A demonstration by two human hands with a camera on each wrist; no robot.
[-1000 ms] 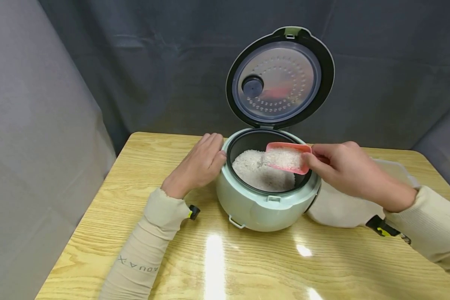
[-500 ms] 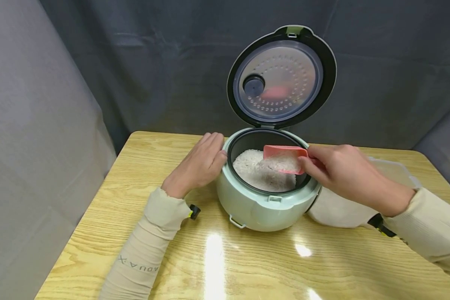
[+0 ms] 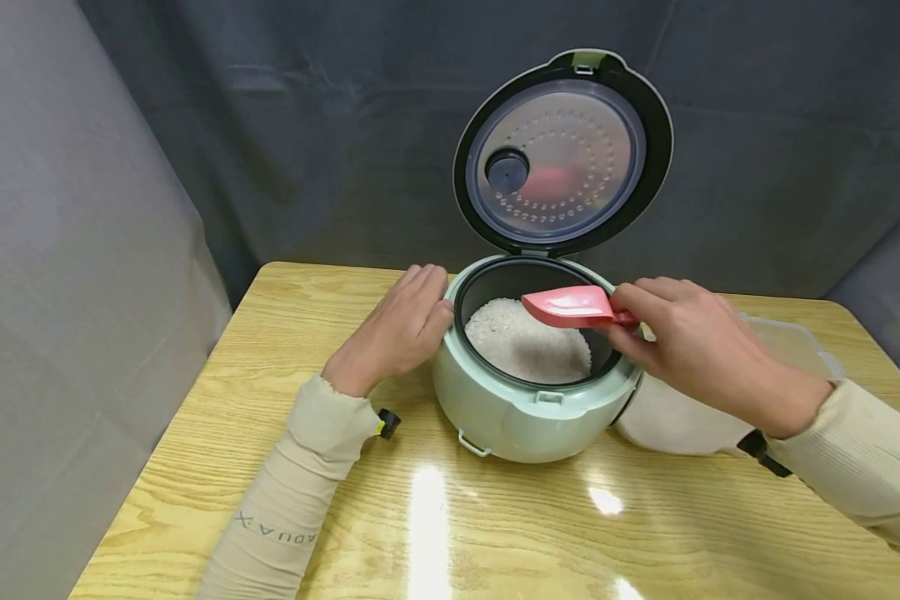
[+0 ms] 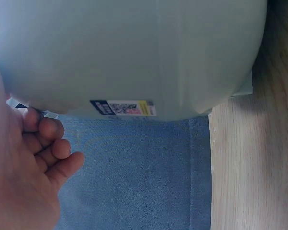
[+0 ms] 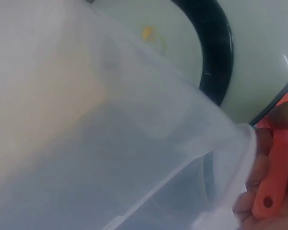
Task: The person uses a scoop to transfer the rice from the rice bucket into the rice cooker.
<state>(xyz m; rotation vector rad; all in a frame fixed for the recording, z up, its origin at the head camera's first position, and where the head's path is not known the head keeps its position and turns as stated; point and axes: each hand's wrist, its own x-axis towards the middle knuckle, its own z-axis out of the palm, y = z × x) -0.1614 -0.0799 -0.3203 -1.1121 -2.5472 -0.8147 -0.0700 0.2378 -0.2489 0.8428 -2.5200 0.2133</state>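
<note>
A pale green rice cooker [image 3: 495,417] stands on the table with its lid [image 3: 562,158] raised. White rice [image 3: 528,346] lies in its dark inner pot. My right hand [image 3: 690,350] grips a pink scoop [image 3: 567,307] by the handle, holding it over the pot with its hollow side turned away and its underside showing. In the right wrist view the scoop's handle [image 5: 274,177] lies in the curled fingers. My left hand [image 3: 397,329] holds the cooker's left side at the rim; the left wrist view shows its curled fingers [image 4: 50,143] against the body.
A translucent plastic container [image 3: 690,417] with pale contents stands right of the cooker, partly behind the right arm. The wooden table [image 3: 375,517] reaches a dark grey curtain [image 3: 330,167] at the back. A lighter cloth [image 3: 82,292] hangs at the left.
My right hand has turned the pink scoop over above the pot, and the rice it carried has dropped onto the rice below. My left hand has stayed in place.
</note>
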